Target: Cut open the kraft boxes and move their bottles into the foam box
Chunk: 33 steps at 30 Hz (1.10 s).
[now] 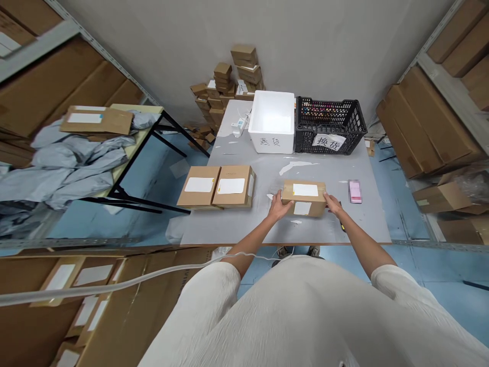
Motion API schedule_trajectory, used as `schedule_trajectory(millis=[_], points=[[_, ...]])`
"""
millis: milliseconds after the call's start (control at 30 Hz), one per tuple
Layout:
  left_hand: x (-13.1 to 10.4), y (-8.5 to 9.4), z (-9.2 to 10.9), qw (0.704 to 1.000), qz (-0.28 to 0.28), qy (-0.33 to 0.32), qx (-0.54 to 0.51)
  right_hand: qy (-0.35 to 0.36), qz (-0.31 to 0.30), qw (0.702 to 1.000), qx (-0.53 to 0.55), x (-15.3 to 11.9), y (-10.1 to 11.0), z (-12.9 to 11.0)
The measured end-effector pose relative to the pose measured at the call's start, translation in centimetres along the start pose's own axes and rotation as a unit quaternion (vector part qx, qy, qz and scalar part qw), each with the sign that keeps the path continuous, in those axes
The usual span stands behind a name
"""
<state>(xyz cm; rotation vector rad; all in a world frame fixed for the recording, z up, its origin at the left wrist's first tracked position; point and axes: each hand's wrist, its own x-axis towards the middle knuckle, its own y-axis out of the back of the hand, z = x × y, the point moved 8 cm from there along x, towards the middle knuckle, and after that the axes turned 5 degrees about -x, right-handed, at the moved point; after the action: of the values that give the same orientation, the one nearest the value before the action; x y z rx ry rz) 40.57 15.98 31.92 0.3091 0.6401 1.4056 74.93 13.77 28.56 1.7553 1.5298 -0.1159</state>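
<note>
Between my two hands a small brown cardboard box (pixel 310 199) with white labels on its top and front sits at the table's near side. My left hand (pixel 280 206) grips its left end, with the thumb along the front. At the opposite end my right hand (pixel 333 204) presses on the box's right side. A yellow-and-black tool (pixel 343 227), partly hidden by my right forearm, lies beside that arm. Further right is a phone (pixel 355 191) with a pink screen. Two larger labelled cartons, a left one (pixel 199 186) and a right one (pixel 234 186), stand side by side to the left.
A white foam bin (pixel 271 141) and a black plastic crate (pixel 328 137) stand along the back of the grey table (pixel 263 165). Stacked boxes (pixel 248 66) rise behind it. Grey parcels (pixel 80 158) cover a side table at left. A white cable (pixel 153 280) crosses before me.
</note>
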Motion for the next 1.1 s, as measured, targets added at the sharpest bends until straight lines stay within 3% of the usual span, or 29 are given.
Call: schedule_trajectory(millis=[67, 233, 467, 633, 800, 867, 967, 1100], points=[[-0.7, 0.1, 1.7, 0.998, 0.011, -0.043, 0.042, -0.016, -0.004, 1.000, -0.004, -0.2, -0.4, 0.0], [-1.9, -0.8, 5.3, 0.978, -0.003, -0.121, 0.168, 0.021, 0.037, 0.999, -0.015, -0.5, -0.7, -1.3], [-2.0, -1.2, 6.0, 0.971, -0.020, -0.137, 0.196, 0.015, 0.044, 0.998, -0.050, -1.5, -0.7, -2.1], [-1.2, -1.9, 6.0, 0.978, -0.035, -0.145, 0.144, 0.035, 0.104, 0.993, -0.038, -2.0, 0.5, -3.1], [-0.7, -3.6, 5.8, 0.980, -0.081, -0.143, 0.114, 0.112, 0.174, 0.978, -0.016, -1.8, 2.7, -4.9], [-0.5, -3.8, 6.3, 0.981, -0.073, -0.134, 0.116, 0.142, 0.181, 0.973, -0.019, -1.7, 2.9, -5.7], [-0.1, -3.4, 8.0, 0.986, -0.036, -0.124, 0.104, 0.203, 0.169, 0.964, -0.031, -2.2, 1.8, -7.5], [-0.1, -2.7, 11.2, 0.985, -0.005, -0.165, 0.045, 0.302, 0.119, 0.944, -0.062, -3.7, -1.3, -10.8]])
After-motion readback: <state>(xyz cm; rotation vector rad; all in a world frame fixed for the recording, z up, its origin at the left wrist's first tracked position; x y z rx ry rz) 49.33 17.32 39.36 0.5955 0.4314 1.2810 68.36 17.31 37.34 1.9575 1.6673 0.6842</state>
